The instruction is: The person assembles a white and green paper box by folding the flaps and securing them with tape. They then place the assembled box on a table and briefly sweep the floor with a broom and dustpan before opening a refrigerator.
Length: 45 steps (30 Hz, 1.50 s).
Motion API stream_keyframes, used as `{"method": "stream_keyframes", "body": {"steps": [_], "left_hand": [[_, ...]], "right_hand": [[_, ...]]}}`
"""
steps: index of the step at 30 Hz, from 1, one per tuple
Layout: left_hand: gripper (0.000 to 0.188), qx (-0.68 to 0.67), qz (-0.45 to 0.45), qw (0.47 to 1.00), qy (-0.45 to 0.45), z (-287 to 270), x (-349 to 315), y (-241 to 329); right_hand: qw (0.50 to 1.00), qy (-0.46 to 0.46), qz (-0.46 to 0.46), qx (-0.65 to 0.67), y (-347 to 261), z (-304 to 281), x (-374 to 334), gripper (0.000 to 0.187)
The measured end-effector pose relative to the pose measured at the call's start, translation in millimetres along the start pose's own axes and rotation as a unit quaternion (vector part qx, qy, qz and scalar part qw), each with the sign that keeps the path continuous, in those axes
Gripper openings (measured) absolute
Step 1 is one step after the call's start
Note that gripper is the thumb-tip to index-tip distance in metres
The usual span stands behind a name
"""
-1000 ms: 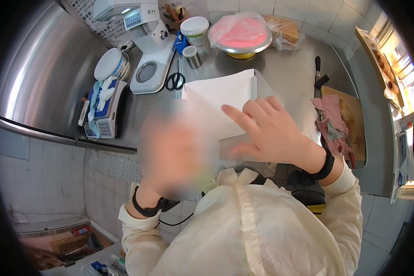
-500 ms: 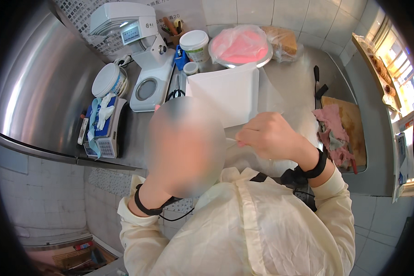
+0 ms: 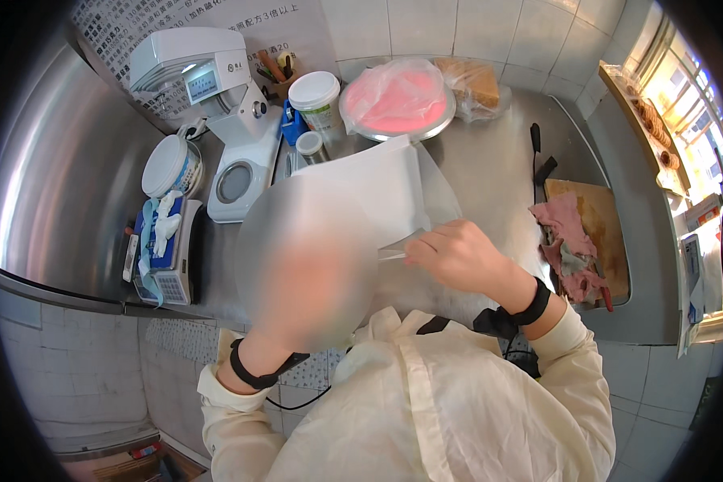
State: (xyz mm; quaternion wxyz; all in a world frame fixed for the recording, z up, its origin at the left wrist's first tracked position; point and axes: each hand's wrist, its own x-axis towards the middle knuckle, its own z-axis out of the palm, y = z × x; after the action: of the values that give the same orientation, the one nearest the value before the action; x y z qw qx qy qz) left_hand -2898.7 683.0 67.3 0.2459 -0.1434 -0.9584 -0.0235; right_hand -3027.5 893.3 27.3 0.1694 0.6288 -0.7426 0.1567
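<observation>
A white rectangular sheet or flat tray [image 3: 369, 181] lies on the steel counter in front of me, with a thin translucent sheet [image 3: 443, 193] showing along its right side. My right hand [image 3: 455, 255] is at its near right corner, fingertips pinched on the edge of a thin sheet, like parchment paper, that stretches leftward. My left hand [image 3: 309, 281] is over the near left part of the white sheet. A round blur covers it, so its fingers and anything in them are hidden.
At the back stand a white mixer [image 3: 237, 128], a lidded white tub [image 3: 316, 100], a metal bowl with something pink under plastic [image 3: 398, 96], and bagged bread [image 3: 472, 87]. On the left, a scale [image 3: 169, 261] carries gloves. A cutting board [image 3: 606, 233] with a pink cloth [image 3: 566, 237] lies right.
The view has shifted a little. My right hand now draws at a thin sheet edge beside the white sheet's corner, and the white sheet's near edge sits at a different angle.
</observation>
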Motion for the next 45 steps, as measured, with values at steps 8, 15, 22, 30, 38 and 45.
{"method": "stream_keyframes", "body": {"steps": [8,15,22,30,38,45], "left_hand": [[0.023,-0.099,-0.071,0.978,-0.168,34.3,-8.5,-9.9],[0.031,-0.099,0.086,0.982,-0.135,47.0,-25.1,-59.4],[0.040,-0.155,-0.149,0.976,-0.032,19.0,-29.3,-65.8],[0.044,-0.089,-0.072,0.982,-0.151,40.2,-16.4,11.0],[0.049,-0.035,-0.074,0.997,0.007,24.0,-32.1,1.2],[0.065,0.090,-0.040,0.993,-0.058,68.1,-33.6,37.7]], "right_hand": [[0.986,0.121,-0.049,-0.107,-22.0,15.6,19.9,0.026],[0.968,0.160,-0.195,-0.006,-22.5,-19.9,-12.9,0.028],[0.990,0.071,0.038,-0.118,55.5,-39.8,-27.7,0.033],[0.978,-0.052,-0.132,-0.156,101.1,16.0,2.8,0.017],[0.999,-0.020,0.020,0.020,18.7,36.3,-4.4,0.040],[0.994,-0.010,0.089,0.058,2.9,35.9,5.6,0.054]]}}
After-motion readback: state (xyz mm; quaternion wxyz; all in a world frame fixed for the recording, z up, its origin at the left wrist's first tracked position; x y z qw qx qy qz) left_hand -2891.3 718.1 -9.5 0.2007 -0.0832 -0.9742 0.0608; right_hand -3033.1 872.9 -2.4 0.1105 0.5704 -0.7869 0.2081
